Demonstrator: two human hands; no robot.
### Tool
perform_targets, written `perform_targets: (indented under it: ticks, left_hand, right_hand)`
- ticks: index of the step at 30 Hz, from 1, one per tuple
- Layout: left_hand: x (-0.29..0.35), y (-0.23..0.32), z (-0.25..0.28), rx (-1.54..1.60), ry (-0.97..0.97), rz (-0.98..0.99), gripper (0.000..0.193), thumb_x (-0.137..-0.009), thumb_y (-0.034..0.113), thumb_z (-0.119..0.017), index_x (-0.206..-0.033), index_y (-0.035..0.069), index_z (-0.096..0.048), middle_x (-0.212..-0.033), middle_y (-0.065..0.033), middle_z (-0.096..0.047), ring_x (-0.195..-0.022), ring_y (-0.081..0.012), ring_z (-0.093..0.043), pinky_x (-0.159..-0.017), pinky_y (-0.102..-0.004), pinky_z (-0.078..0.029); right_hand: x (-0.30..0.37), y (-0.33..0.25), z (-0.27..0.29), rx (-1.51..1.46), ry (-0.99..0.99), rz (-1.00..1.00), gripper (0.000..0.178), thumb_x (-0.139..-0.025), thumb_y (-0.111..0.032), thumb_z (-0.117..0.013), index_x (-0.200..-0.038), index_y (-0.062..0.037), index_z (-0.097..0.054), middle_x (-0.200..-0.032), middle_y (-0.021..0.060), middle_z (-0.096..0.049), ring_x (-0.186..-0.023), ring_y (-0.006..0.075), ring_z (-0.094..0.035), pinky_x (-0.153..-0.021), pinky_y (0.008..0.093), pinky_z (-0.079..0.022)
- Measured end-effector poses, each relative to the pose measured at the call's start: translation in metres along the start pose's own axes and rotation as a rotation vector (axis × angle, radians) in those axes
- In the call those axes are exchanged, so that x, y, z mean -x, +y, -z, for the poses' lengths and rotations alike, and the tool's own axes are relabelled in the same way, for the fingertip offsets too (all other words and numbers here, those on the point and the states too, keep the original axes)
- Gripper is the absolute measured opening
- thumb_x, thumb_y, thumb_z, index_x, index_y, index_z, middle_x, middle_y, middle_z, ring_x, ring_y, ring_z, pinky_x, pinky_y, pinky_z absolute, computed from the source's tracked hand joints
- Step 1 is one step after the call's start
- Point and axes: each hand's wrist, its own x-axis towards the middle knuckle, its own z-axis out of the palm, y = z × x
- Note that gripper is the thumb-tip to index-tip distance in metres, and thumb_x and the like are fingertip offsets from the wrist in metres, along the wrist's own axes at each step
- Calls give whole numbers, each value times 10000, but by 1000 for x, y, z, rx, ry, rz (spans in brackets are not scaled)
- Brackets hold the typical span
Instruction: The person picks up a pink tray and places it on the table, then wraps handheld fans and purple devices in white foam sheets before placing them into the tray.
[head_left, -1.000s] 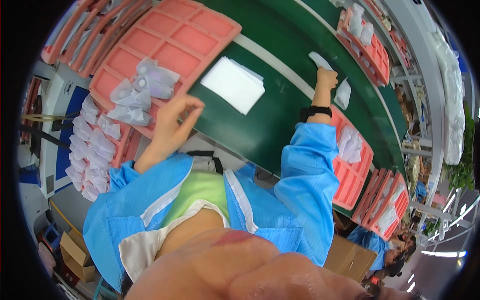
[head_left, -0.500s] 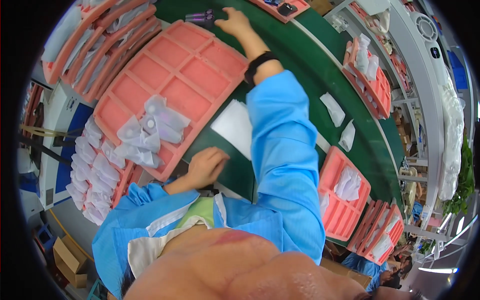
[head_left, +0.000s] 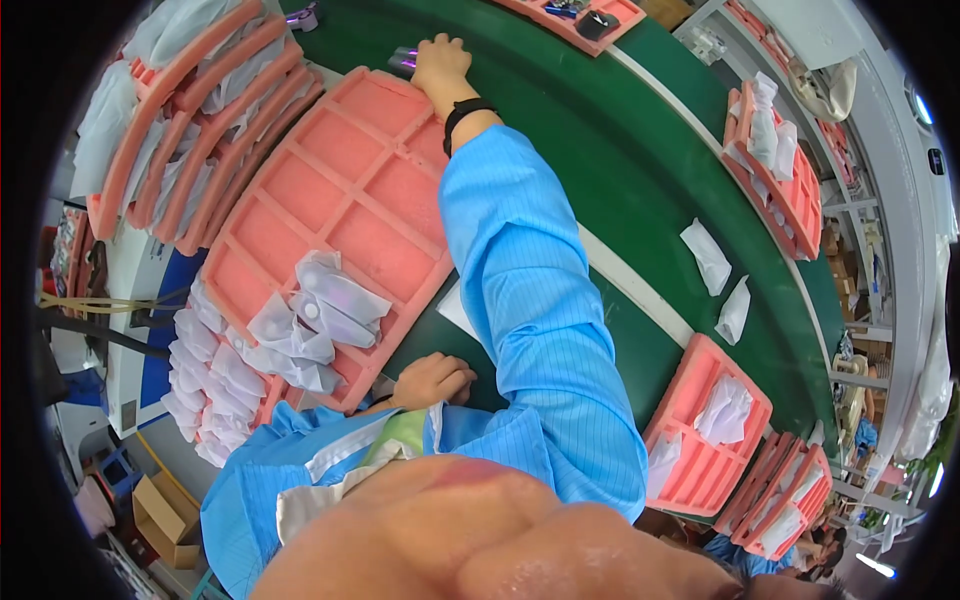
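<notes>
My right hand (head_left: 442,66) reaches far out beyond the pink tray, its fingers closed round a shiny dark tubular part (head_left: 404,61) with purple reflections. The fingers cover much of that part, so its exact kind is hidden. My left hand (head_left: 432,380) rests at the near edge of the green table with its fingers curled and nothing visible in them. Beside it lies the pink compartment tray (head_left: 392,205). Several pieces in translucent white wrapping (head_left: 318,310) fill its near compartments, while the far ones show bare pink bottoms.
Stacked pink trays (head_left: 205,130) with wrapped pieces rise at the left. Another shiny purple-tinged part (head_left: 302,17) lies beyond them. White paper (head_left: 457,310) is half under my right arm. Two white sleeves (head_left: 707,256) lie on the green belt (head_left: 640,190). More pink trays (head_left: 705,440) stand right.
My right hand has closed on the dark tubular part and shifted slightly left and nearer in the picture. The whole view has shifted a little. My left hand stays near the table edge.
</notes>
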Motion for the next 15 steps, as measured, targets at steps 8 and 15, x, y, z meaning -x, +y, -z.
perform_targets:
  ticks: [8, 15]
  left_hand:
    - [-3, -2, 5, 125, -66, 83, 209, -645, 70, -670, -844, 101, -615, -832, -36, -593, -669, -211, -564, -568, -311, -482]
    - [-13, 11, 7, 171, -44, 122, 178, -692, 1, -655, -856, 61, -623, -838, -87, -602, -707, -273, -587, -588, -345, -478]
  right_hand:
    - [58, 85, 100, -70, -315, -279, 520, -692, -316, -745, -1109, -39, -602, -1017, 142, -644, -967, 280, -617, -777, 384, -516]
    - [192, 195, 145, -230, -383, -471, 555, -659, -347, -735, -1092, -23, -607, -1019, 175, -658, -921, 303, -652, -781, 382, -521]
